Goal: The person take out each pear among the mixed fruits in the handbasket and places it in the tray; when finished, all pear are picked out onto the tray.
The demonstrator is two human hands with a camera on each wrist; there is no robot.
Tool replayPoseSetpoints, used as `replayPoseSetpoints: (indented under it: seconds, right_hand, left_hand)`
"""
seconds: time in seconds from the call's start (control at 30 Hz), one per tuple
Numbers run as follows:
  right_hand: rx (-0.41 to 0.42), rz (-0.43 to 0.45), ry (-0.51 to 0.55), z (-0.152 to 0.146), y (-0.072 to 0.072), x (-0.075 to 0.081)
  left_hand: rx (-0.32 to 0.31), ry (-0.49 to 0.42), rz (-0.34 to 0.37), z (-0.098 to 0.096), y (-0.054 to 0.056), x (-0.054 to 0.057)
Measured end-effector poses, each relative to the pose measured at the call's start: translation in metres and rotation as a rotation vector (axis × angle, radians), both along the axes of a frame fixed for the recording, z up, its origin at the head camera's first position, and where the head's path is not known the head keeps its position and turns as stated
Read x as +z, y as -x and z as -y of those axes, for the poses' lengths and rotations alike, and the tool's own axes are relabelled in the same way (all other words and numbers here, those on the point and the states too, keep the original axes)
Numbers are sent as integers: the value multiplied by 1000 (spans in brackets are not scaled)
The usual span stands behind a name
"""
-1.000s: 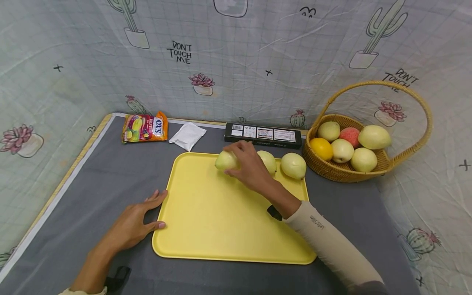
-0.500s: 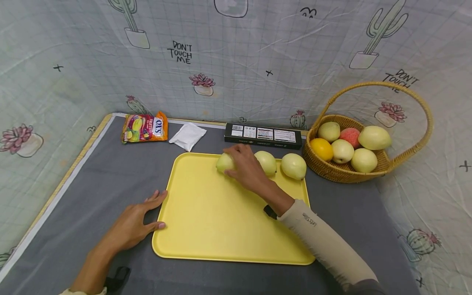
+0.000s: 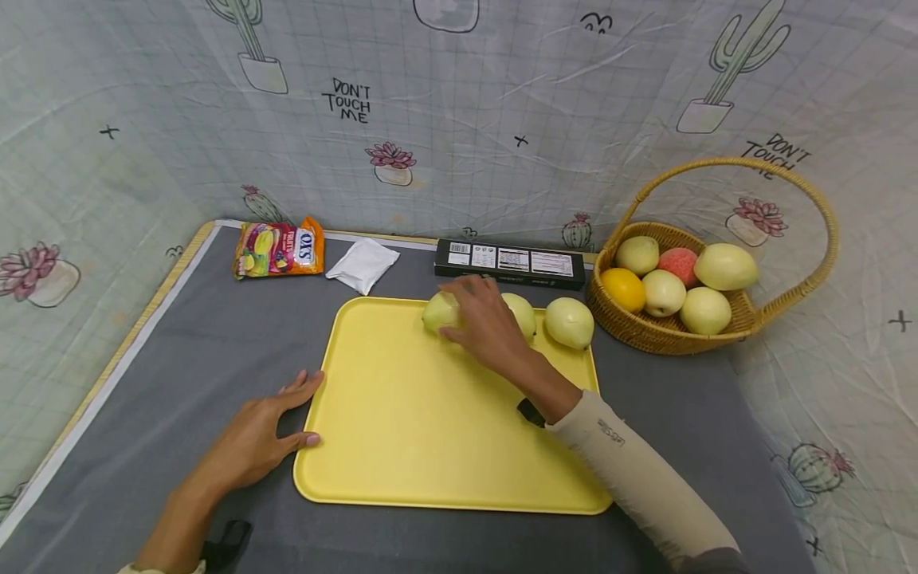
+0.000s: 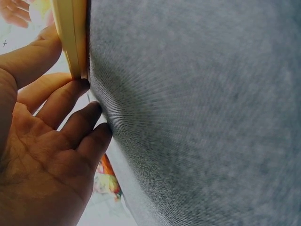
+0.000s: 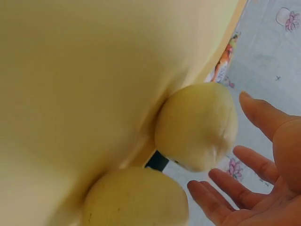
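Observation:
My left hand rests at the left edge of the yellow tray, thumb and fingertips touching the rim with the fingers fairly straight. At the tray's far edge my right hand is around a pale green fruit. In the right wrist view, gaps show between this fruit and the spread thumb and fingers. To its right on the tray sit a second pale fruit, partly behind the hand, and a third pale fruit.
A wicker basket of mixed fruit stands right of the tray, its tall handle arching up. Behind the tray lie a black box, a white packet and a colourful candy bag. A printed cloth hangs at the back.
The pale green fruit under my right hand has shifted slightly right, towards the other two. The left hand stays at the tray's edge.

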State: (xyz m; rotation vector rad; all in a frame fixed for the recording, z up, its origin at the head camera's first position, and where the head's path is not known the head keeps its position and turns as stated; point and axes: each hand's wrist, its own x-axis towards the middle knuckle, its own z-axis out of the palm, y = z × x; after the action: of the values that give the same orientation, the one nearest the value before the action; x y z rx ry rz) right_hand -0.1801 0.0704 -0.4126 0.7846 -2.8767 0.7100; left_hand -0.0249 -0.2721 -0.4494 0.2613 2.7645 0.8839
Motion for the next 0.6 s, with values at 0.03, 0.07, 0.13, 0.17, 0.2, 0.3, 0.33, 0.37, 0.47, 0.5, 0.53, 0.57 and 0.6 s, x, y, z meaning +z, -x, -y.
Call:
replayPoseSetpoints:
  seconds: [0.03,0.07,0.13,0.17,0.2,0.3,0.33,0.37,0.47,0.5,0.53,0.57,0.6]
  right_hand:
    - [-2,-4,12,-3,-1,2]
    - [-3,-7,29,-6,-1,5]
    - [-10,-24,55,-13,-2,10]
    - [-18,-38,69,-17,-2,13]
    - [-25,-55,80,-22,-2,16]
    - [-67,-113,105,-36,0,24]
    - [-84,-128,116,-41,0,26]
    - [-102,-142,126,-47,1,29]
    - [-142,-177,165,-63,2,36]
    - [-154,-187,176,-70,2,38]
    - [-164,-196,192,-76,3,39]
    - [-176,-207,203,-83,3,41]
    - [-185,-216,214,-89,4,42]
  left_hand:
    - [0,0,0,0,0,0]
    - [-1,0,0,0,0,0]
    - [-3,-2,0,-1,1,0]
    - [-4,-3,-1,-1,1,0]
    - [-6,-5,-4,-1,1,0]
    - [-14,-6,-17,0,0,0]
    - [-17,-5,-24,1,0,-1]
    - [-17,-6,-28,1,0,-1]
    - [-19,-2,-35,2,0,-1]
    - [-19,-3,-35,2,0,-1]
    - [-18,-5,-32,2,0,-1]
    - [-17,-5,-28,2,0,-1]
    - [-18,-5,-28,2,1,-2]
